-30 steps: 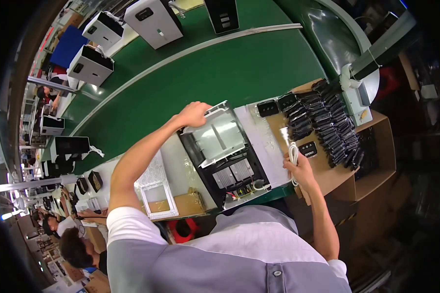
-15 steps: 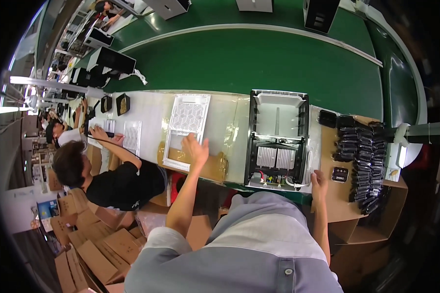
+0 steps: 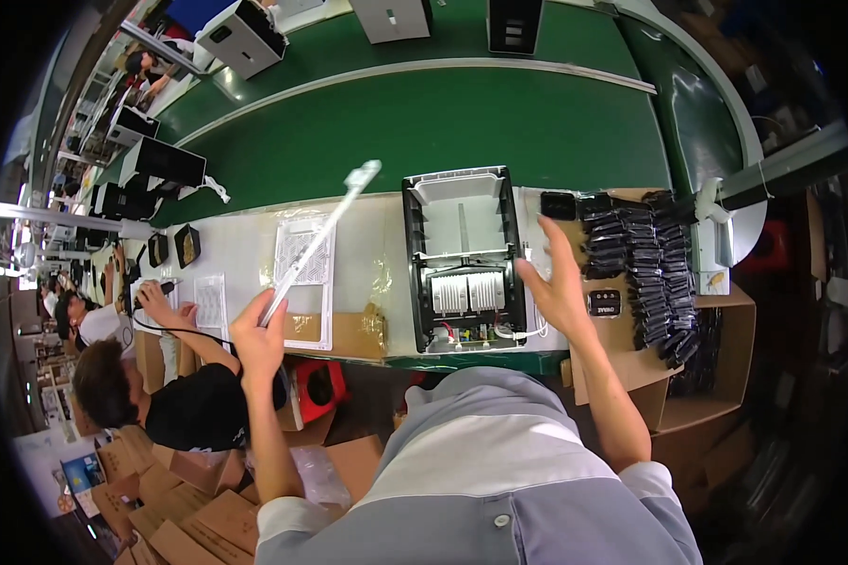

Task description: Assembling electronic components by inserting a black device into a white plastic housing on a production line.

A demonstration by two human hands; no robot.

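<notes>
My left hand is closed on the lower end of a long, thin white plastic piece, which is tilted up and away to the right. A white patterned grille panel lies flat on the bench behind it. Fingers apart and holding nothing, my right hand hovers at the right side of an open appliance housing. That housing is white inside with black side walls, and two finned metal blocks sit in its lower half. Wires and a white cable show at its near end.
Rows of black-wrapped small parts lie on cardboard at the right, beside a small black panel. Beyond the bench runs a green conveyor belt. A co-worker in black sits at the left, near cardboard boxes.
My left hand has lifted the long white piece from the grille panel's spot. My right hand has risen beside the housing. The whole view has shifted, so the bench appears farther left.
</notes>
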